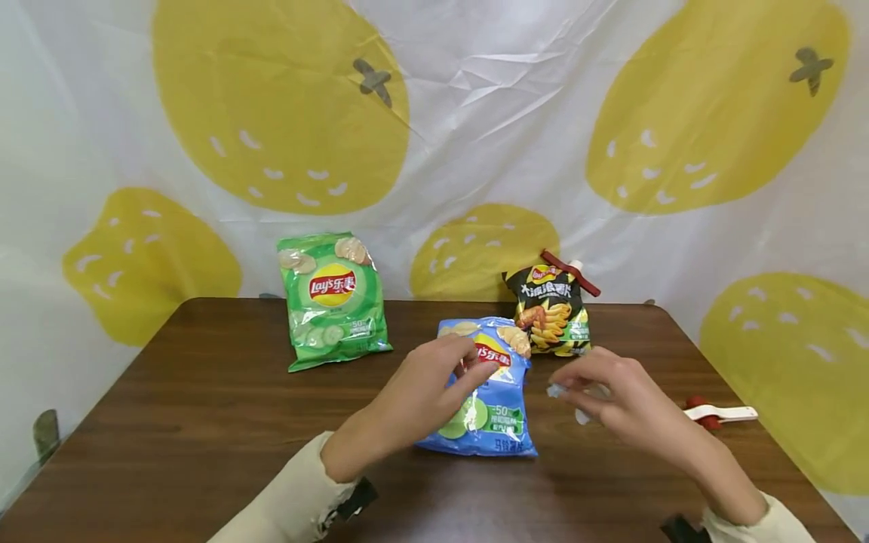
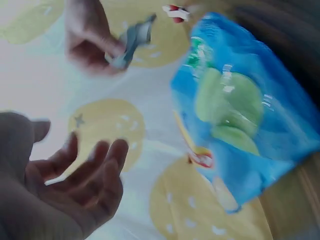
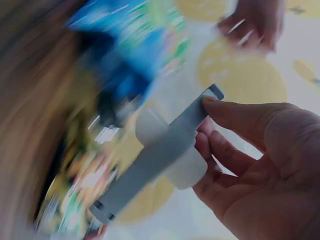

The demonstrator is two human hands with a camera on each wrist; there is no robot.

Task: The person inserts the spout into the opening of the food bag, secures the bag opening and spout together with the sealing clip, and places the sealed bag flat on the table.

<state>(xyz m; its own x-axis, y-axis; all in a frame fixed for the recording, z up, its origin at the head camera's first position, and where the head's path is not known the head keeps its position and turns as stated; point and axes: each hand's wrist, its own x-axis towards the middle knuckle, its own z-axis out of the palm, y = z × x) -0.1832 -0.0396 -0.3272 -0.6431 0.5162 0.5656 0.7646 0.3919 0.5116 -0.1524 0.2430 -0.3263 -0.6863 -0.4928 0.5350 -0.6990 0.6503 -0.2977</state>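
My right hand (image 1: 621, 396) pinches a grey bag-sealing clip (image 3: 145, 165) with a white round spout part, between thumb and fingers, above the table to the right of the blue chip bag. In the head view only small pale parts of the clip show. The blue Lay's bag (image 1: 492, 403) lies on the table in front of me, its printed lime slices toward me. Over its left side hovers my left hand (image 1: 424, 388), fingers loosely bent and holding nothing; in the left wrist view this hand (image 2: 75, 185) is apart from the bag.
A green Lay's bag (image 1: 336, 302) leans upright at the back left. At the back right stands a black chip bag (image 1: 553, 313) with a red clip (image 1: 570, 273) across its top corner. Another clip, white and red (image 1: 729, 413), lies near the table's right edge.
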